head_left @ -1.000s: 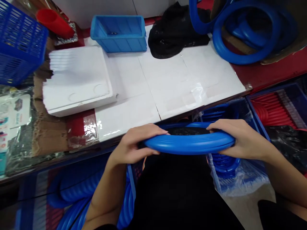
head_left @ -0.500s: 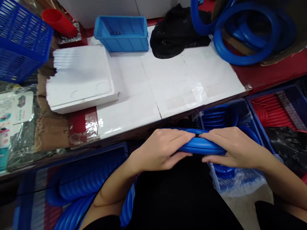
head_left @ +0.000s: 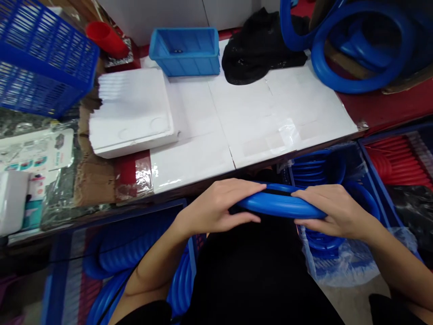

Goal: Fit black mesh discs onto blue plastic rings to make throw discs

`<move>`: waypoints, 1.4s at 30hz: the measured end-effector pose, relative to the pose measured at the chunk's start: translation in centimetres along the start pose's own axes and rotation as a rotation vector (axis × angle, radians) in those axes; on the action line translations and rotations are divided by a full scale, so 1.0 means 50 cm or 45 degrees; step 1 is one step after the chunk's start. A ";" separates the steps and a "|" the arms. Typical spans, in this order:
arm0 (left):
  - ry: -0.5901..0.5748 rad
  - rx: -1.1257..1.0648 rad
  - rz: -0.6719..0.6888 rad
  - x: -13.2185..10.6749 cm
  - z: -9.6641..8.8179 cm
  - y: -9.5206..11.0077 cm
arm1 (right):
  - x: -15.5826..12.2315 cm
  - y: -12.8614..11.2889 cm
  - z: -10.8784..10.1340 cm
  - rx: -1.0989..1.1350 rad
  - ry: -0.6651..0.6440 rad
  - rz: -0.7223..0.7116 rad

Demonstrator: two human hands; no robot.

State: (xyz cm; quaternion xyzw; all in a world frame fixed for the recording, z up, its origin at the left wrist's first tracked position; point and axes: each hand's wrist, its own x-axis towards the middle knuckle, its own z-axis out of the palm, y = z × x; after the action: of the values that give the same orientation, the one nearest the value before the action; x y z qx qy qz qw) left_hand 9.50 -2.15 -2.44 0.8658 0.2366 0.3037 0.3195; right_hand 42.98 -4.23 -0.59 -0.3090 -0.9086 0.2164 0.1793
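Note:
A blue ribbed plastic ring (head_left: 279, 205) is held flat over my lap, just below the table's front edge, with a strip of black mesh showing along its top. My left hand (head_left: 216, 207) grips its left end, fingers over the top and thumb underneath. My right hand (head_left: 333, 212) grips the right part the same way. Both hands are close together on the ring.
White sheets cover the table (head_left: 257, 117). On it lie a white foam slab (head_left: 131, 110), a small blue bin (head_left: 186, 50), black mesh cloth (head_left: 260, 47) and large blue rings (head_left: 363, 45). A blue basket (head_left: 37, 54) stands far left. Crates of blue rings (head_left: 316, 169) and red rings (head_left: 399, 162) flank my lap.
My hands slid from the ring's two ends toward its middle, then spread slightly apart again. The view has shifted a little to the left.

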 end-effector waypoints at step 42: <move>0.238 0.234 -0.018 -0.010 0.047 -0.029 | 0.015 -0.003 0.097 -0.006 0.590 0.071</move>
State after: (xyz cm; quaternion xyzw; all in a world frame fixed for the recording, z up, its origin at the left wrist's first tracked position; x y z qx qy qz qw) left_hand 10.41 -2.44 -5.07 0.8577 0.2981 0.3579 0.2177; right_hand 40.13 -5.24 -4.44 -0.3757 -0.8348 0.1424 0.3764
